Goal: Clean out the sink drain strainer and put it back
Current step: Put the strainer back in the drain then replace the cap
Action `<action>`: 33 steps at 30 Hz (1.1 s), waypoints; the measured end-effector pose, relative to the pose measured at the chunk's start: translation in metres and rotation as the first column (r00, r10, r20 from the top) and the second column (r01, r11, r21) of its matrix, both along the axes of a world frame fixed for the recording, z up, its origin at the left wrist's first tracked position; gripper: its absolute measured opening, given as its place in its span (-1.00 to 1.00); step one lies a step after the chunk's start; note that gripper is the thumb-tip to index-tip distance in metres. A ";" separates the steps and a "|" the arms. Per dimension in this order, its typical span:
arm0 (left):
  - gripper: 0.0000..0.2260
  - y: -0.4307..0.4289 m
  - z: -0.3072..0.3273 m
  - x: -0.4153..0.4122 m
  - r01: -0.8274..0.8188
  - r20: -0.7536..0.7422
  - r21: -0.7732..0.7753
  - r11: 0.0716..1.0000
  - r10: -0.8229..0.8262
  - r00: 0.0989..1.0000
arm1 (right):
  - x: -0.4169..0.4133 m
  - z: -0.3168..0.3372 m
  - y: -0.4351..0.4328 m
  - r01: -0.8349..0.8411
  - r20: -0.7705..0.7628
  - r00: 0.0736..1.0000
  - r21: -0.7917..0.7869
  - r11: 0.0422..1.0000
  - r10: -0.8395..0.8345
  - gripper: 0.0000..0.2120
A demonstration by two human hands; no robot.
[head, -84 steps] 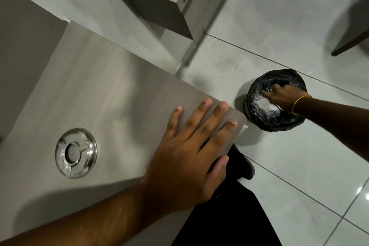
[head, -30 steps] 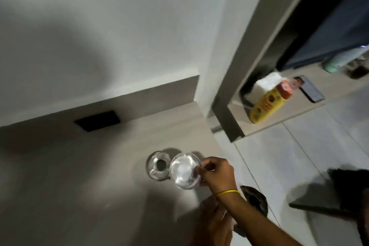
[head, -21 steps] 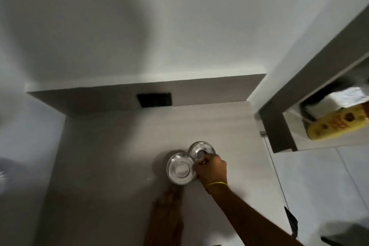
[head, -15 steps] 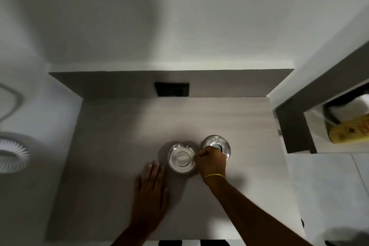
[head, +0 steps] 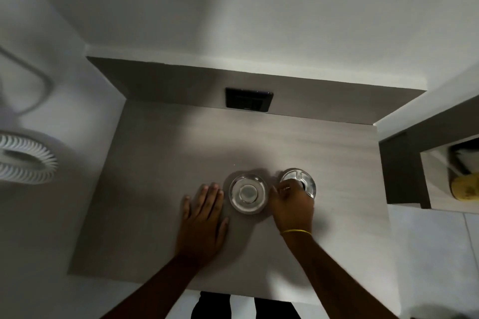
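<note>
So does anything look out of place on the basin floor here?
Yes. The round shiny metal strainer lies on the grey basin floor beside the round metal drain opening, not in it. The right hand partly covers the drain; the left hand rests flat.

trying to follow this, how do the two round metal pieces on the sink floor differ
The left metal piece lies fully in view with no hand on it; the right metal piece is partly covered by the right hand. The left one shows a plain round centre, the right one a crossbar. Both are shiny and round.

Black wall plate (head: 248, 99), yellow bottle (head: 465, 189)
</note>
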State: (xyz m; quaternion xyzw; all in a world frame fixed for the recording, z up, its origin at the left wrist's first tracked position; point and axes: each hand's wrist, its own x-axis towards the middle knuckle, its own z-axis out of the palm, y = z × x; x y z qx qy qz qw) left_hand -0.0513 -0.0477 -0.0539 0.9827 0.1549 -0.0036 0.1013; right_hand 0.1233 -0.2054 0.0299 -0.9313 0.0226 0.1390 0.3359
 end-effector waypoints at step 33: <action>-0.38 0.001 -0.005 -0.001 -0.003 0.023 -0.038 0.999 0.004 1.000 | -0.008 0.018 0.044 -0.672 -0.109 0.736 -0.240 0.701 0.668 -0.14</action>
